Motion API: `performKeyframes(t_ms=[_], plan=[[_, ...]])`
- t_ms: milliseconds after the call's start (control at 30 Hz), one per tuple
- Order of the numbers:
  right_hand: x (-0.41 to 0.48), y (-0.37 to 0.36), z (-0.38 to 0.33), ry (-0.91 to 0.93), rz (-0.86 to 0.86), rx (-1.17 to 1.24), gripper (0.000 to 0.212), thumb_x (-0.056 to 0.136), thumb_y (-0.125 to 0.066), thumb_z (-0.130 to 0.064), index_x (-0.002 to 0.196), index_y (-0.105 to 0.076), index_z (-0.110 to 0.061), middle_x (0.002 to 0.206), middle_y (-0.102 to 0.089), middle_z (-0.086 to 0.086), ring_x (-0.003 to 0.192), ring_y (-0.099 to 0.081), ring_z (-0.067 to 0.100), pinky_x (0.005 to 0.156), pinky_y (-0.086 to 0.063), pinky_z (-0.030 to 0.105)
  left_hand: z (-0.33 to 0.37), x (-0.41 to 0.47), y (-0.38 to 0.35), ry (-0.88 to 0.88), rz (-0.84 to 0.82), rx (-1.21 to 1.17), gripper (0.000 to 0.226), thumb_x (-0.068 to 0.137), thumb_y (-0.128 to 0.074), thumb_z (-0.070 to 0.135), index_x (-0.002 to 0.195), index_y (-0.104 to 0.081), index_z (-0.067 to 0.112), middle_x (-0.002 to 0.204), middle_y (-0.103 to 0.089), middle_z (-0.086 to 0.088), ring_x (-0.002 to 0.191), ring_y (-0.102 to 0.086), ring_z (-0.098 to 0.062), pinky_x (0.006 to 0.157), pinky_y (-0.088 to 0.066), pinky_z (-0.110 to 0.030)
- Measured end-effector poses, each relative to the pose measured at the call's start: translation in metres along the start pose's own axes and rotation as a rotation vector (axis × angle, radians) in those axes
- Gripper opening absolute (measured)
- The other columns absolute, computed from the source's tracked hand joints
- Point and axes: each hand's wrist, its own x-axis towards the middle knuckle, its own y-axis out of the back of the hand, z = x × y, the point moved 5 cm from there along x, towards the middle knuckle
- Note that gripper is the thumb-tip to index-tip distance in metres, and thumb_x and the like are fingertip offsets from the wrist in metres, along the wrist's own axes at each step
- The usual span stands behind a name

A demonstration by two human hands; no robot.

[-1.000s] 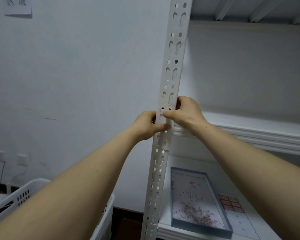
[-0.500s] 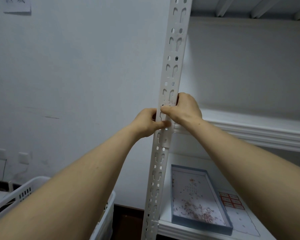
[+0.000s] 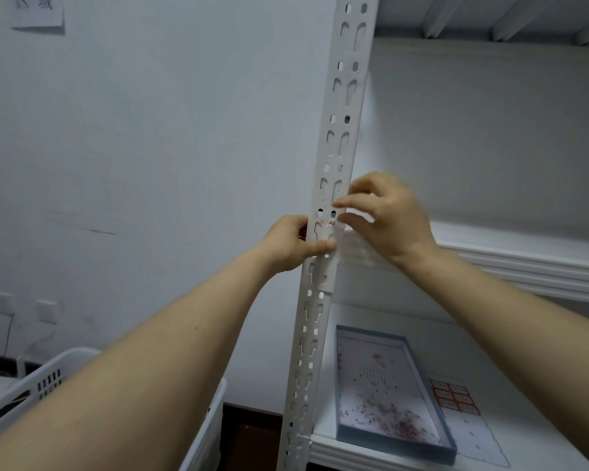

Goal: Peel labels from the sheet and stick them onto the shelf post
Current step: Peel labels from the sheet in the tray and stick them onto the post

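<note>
Label (image 3: 330, 223) with faint red print lies across the front of the white slotted shelf post (image 3: 340, 130), just above the left thumb. The left hand (image 3: 291, 244) grips the post, fingers curled round its left edge and the thumb pressed flat over the front face. The right hand (image 3: 393, 215) is at the post's right edge with its fingers (image 3: 349, 201) loosely extended, wrapped round nothing; motion blur hides whether the tips touch the label. Well below, the label sheet (image 3: 454, 399) rests on the lower shelf (image 3: 347, 452) beside a blue-rimmed tray (image 3: 388, 448).

The likeliest trouble is poor adhesion. The label spans punched slots and holes, so parts of it have no metal behind them, and a light press may leave edges lifting or a crease where it bridges a gap. If a right fingertip pulls off while stuck to a corner, it could peel the label back or skew it. The left thumb sliding upward could also push it off line. Firm rubbing along the solid strips seems the safer finish.
</note>
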Motion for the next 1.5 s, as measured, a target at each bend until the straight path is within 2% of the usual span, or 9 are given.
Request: performKeyframes(t_ms=[133, 200, 300, 500, 700, 900, 1100, 1367, 1500], plan=[[0.0, -0.014, -0.01, 0.277, -0.044, -0.339, 0.014, 0.061, -0.081, -0.018, 0.071, -0.076, -0.026, 0.077, -0.066, 0.0, 0.076, -0.065, 0.027, 0.091, -0.03, 0.039, 0.0, 0.001, 0.0, 0.0, 0.002, 0.031, 0.023, 0.083, -0.071, 0.023, 0.103, -0.065, 0.011, 0.091, -0.067, -0.008, 0.078, -0.06, -0.018, 0.073, -0.051, -0.035], [0.001, -0.017, -0.013, 0.349, -0.089, -0.428, 0.011, 0.063, -0.076, -0.017, 0.067, -0.074, -0.027, 0.076, -0.064, -0.003, 0.08, -0.066, 0.025, 0.098, -0.025, 0.042, -0.001, 0.001, 0.0, -0.002, 0.004, 0.023, 0.022, 0.083, -0.071, 0.023, 0.102, -0.066, 0.012, 0.092, -0.068, -0.01, 0.083, -0.063, -0.024, 0.079, -0.052, -0.038], [0.004, -0.016, -0.017, 0.423, -0.156, -0.5, 0.013, 0.064, -0.067, -0.013, 0.063, -0.072, -0.024, 0.07, -0.062, -0.005, 0.077, -0.065, 0.022, 0.1, -0.025, 0.044, -0.002, 0.002, 0.0, 0.006, 0.009, 0.017, 0.023, 0.083, -0.072, 0.023, 0.102, -0.066, 0.012, 0.096, -0.069, -0.012, 0.089, -0.064, -0.025, 0.087, -0.052, -0.044], [0.006, -0.015, -0.017, 0.609, -0.158, -0.593, 0.031, 0.077, -0.05, -0.003, 0.059, -0.067, -0.022, 0.07, -0.061, -0.005, 0.084, -0.065, 0.02, 0.103, -0.03, 0.042, -0.002, 0.002, 0.0, 0.008, 0.011, 0.017, 0.025, 0.082, -0.072, 0.022, 0.103, -0.066, 0.011, 0.099, -0.069, -0.014, 0.087, -0.062, -0.022, 0.085, -0.052, -0.045], [0.003, -0.021, -0.019, 0.768, 0.002, -0.672, 0.031, 0.082, -0.049, -0.001, 0.06, -0.06, -0.02, 0.083, -0.064, -0.004, 0.095, -0.063, 0.018, 0.105, -0.034, 0.042, -0.002, 0.002, 0.0, -0.002, 0.005, 0.027, 0.018, 0.083, -0.072, 0.023, 0.094, -0.065, 0.011, 0.098, -0.069, -0.017, 0.091, -0.064, -0.03, 0.088, -0.051, -0.049], [-0.001, -0.026, -0.02, 0.837, 0.147, -0.717, 0.022, 0.08, -0.058, -0.005, 0.063, -0.058, -0.019, 0.089, -0.064, -0.005, 0.103, -0.049, 0.017, 0.11, -0.026, 0.041, 0.001, 0.002, 0.001, -0.018, -0.006, 0.056, 0.015, 0.083, -0.071, 0.026, 0.079, -0.06, 0.016, 0.079, -0.059, -0.006, 0.075, -0.053, -0.02, 0.072, -0.049, -0.039], [-0.005, -0.027, -0.018, 0.793, 0.208, -0.722, 0.02, 0.082, -0.057, -0.005, 0.066, -0.061, -0.016, 0.091, -0.065, -0.004, 0.104, -0.048, 0.018, 0.102, -0.037, 0.041, 0.0, 0.001, 0.002, -0.013, -0.003, 0.056, 0.026, 0.083, -0.072, 0.026, 0.095, -0.063, 0.005, 0.085, -0.062, -0.012, 0.079, -0.057, -0.023, 0.079, -0.052, -0.047], [-0.004, -0.03, -0.017, 0.766, 0.183, -0.745, 0.018, 0.085, -0.054, -0.008, 0.072, -0.065, -0.014, 0.095, -0.064, -0.001, 0.107, -0.043, 0.022, 0.105, -0.032, 0.044, 0.001, 0.001, 0.001, -0.008, 0.01, 0.071, 0.029, 0.084, -0.071, 0.026, 0.095, -0.063, 0.001, 0.079, -0.058, -0.009, 0.075, -0.054, -0.022, 0.079, -0.053, -0.048], [-0.002, -0.032, -0.019, 0.76, 0.13, -0.723, 0.016, 0.084, -0.054, -0.011, 0.074, -0.066, -0.013, 0.097, -0.063, -0.001, 0.109, -0.041, 0.023, 0.106, -0.03, 0.044, 0.0, 0.002, 0.001, -0.007, 0.007, 0.078, 0.028, 0.084, -0.071, 0.027, 0.096, -0.063, 0.003, 0.082, -0.059, -0.01, 0.075, -0.054, -0.022, 0.072, -0.05, -0.041]])
